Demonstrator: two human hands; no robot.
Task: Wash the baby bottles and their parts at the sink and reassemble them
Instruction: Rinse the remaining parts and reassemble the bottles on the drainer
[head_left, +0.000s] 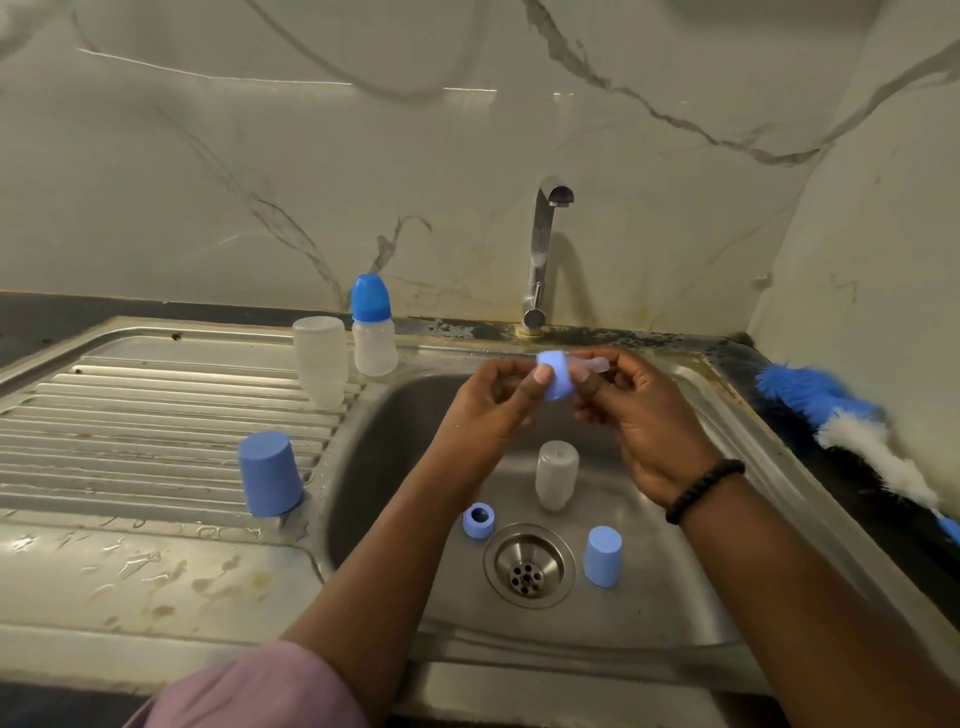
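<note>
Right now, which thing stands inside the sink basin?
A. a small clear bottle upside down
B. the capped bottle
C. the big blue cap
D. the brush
A: the small clear bottle stands inverted on the basin floor above the drain, while the capped bottle and big blue cap are on the drainboard and the brush lies on the counter at right.

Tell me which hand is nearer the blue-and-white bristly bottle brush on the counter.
Right. The right hand is above the basin, on the side toward the brush; the left hand is farther from it, beyond the right hand.
</note>
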